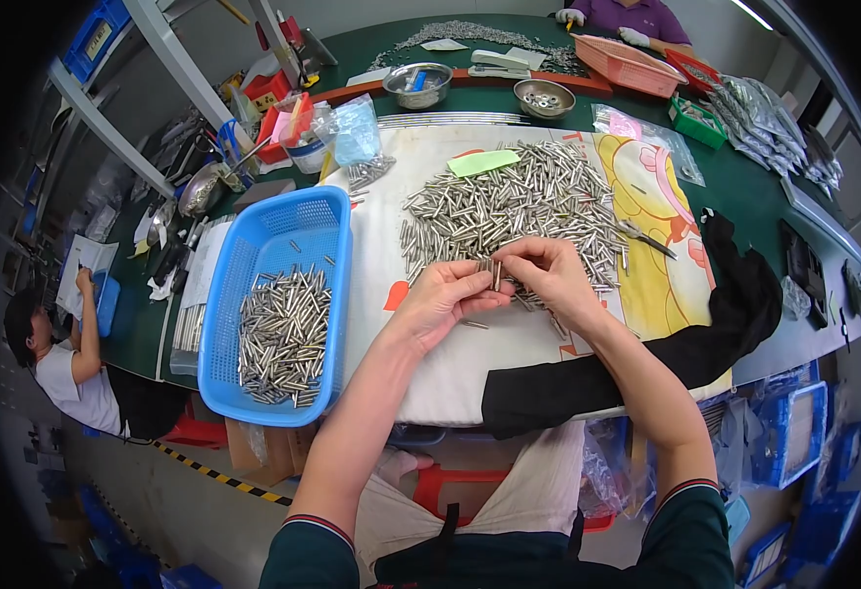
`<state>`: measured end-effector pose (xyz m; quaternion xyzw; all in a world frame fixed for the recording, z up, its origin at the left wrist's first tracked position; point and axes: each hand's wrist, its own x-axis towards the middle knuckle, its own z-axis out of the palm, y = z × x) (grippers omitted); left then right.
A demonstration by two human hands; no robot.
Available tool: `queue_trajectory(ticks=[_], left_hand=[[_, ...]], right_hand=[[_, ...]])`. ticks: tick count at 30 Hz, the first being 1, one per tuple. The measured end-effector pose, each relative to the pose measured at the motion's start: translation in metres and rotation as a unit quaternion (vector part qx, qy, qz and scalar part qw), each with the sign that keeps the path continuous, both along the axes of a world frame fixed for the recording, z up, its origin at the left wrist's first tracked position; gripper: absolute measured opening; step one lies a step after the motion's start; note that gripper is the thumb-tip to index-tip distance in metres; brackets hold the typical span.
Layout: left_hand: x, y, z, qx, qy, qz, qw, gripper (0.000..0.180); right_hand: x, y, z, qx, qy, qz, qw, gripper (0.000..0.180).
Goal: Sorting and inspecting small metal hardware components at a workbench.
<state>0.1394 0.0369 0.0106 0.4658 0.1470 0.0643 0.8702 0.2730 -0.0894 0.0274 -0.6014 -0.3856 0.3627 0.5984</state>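
Both hands meet over the near edge of a large heap of metal pins (pixel 519 201) spread on a pale cloth (pixel 371 285). Between the fingers of my left hand (pixel 445 299) are a few short metal pins (pixel 496 275), held upright. The thumb and fingertips of my right hand (pixel 553 280) are pinched at those same pins. To the left stands a blue plastic basket (pixel 216 314) with a smaller pile of similar pins (pixel 288 334) in it. A green paper slip (pixel 483 163) lies on top of the heap.
Scissors (pixel 646 239) lie right of the heap, and a black cloth (pixel 626 373) drapes along the front edge. Metal bowls (pixel 418 86), a pink basket (pixel 626 65) and bagged parts (pixel 764 128) stand farther back. Two other people (pixel 636 20) sit at the far side and far left.
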Motion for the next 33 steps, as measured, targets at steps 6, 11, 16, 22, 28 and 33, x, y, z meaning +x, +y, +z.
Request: queue_trajectory(ticks=[6, 11, 16, 22, 28, 33], left_hand=[[-0.001, 0.001, 0.001, -0.020, -0.003, -0.003, 1.000, 0.017], [-0.001, -0.002, 0.003, -0.020, 0.001, -0.009, 1.000, 0.016], [-0.001, -0.003, -0.002, 0.065, 0.012, -0.015, 0.998, 0.018], [-0.003, -0.003, 0.003, 0.056, -0.020, -0.081, 0.995, 0.030], [-0.003, -0.008, 0.010, 0.113, -0.028, -0.143, 0.983, 0.044], [-0.006, -0.013, 0.019, 0.089, -0.063, -0.101, 0.989, 0.060]], right_hand=[[-0.001, 0.002, -0.002, 0.010, 0.008, 0.003, 1.000, 0.014], [0.000, 0.002, -0.005, 0.000, 0.001, 0.012, 1.000, 0.010], [-0.001, 0.005, -0.009, 0.038, -0.154, -0.066, 0.985, 0.020], [-0.008, 0.002, 0.003, -0.013, -0.335, -0.040, 0.941, 0.034], [-0.007, 0.002, -0.004, 0.001, -0.399, 0.061, 0.915, 0.032], [-0.017, -0.003, 0.017, 0.056, 0.026, 0.160, 0.985, 0.038]])
